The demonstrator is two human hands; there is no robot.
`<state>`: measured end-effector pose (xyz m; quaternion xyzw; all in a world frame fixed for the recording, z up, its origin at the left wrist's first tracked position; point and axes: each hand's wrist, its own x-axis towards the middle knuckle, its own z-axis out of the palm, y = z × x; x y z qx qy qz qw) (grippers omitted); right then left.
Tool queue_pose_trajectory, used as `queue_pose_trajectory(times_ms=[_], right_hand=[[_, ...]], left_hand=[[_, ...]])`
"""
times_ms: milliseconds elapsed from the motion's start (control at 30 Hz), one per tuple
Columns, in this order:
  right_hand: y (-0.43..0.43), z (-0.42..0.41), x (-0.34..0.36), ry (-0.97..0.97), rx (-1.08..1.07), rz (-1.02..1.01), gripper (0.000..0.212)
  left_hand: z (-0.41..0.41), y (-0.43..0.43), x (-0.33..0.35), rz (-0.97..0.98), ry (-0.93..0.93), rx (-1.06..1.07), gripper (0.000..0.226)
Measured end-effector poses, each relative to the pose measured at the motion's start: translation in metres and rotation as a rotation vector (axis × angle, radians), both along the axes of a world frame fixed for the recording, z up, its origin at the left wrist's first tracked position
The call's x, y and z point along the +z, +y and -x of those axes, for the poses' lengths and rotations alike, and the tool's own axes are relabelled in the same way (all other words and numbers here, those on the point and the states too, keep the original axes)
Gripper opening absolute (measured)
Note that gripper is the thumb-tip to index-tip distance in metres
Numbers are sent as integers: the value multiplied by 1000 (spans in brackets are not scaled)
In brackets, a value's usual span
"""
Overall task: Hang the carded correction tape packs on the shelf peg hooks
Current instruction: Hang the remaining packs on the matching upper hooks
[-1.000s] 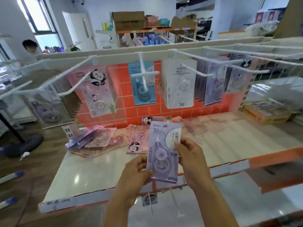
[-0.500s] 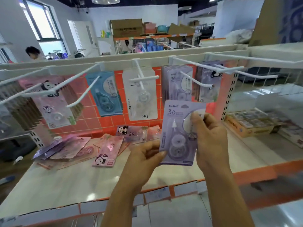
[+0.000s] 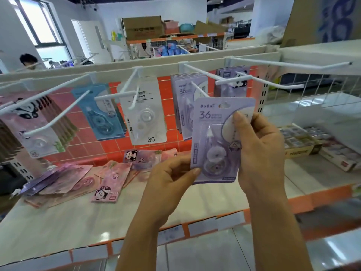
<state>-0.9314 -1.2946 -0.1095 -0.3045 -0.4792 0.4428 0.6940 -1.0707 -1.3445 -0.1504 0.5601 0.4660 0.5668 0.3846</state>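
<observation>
I hold a purple carded correction tape pack (image 3: 213, 137) upright in front of the shelf. My left hand (image 3: 172, 182) pinches its lower left corner. My right hand (image 3: 259, 149) grips its right edge, thumb on the front. Its hang hole sits just below and in front of a white peg hook (image 3: 199, 89) that carries matching purple packs (image 3: 183, 106). Other hooks hold a white pack (image 3: 145, 114), blue packs (image 3: 101, 116) and pink panda packs (image 3: 35, 132). Loose pink and purple packs (image 3: 109, 180) lie on the shelf board.
Long bare white peg hooks (image 3: 293, 64) jut toward me at upper right. Boxes of stock (image 3: 304, 141) stand on the shelf to the right, by a wire grid. The white shelf board (image 3: 78, 222) has an orange front edge. A person stands far left by the window.
Both hands have lifted the purple pack up and to the right, from low over the shelf edge to just under the peg hook with the matching packs. The view turned right.
</observation>
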Motion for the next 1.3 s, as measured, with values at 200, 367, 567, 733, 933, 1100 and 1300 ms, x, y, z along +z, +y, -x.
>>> queue_pose_trajectory(times_ms=[200, 367, 567, 733, 933, 1100, 1300], right_hand=[[9, 0, 2, -7, 5, 1, 13], [18, 2, 0, -17, 42, -12, 12], [29, 7, 2, -42, 44, -67, 15], [58, 22, -3, -170, -7, -72, 20], [105, 40, -4, -313, -137, 6, 13], [134, 56, 0, -390, -179, 39, 18], [151, 66, -5, -359, -231, 46, 25]], left_hand=[[-3, 5, 2, -8, 3, 19, 40], [-2, 10, 2, -6, 12, 40, 42], [1, 21, 0, -29, 30, 78, 38], [7, 40, -7, -11, -8, 128, 32], [20, 94, -9, 29, 3, 206, 28], [32, 133, -17, 29, 57, 318, 19], [34, 150, -20, 56, 73, 359, 18]])
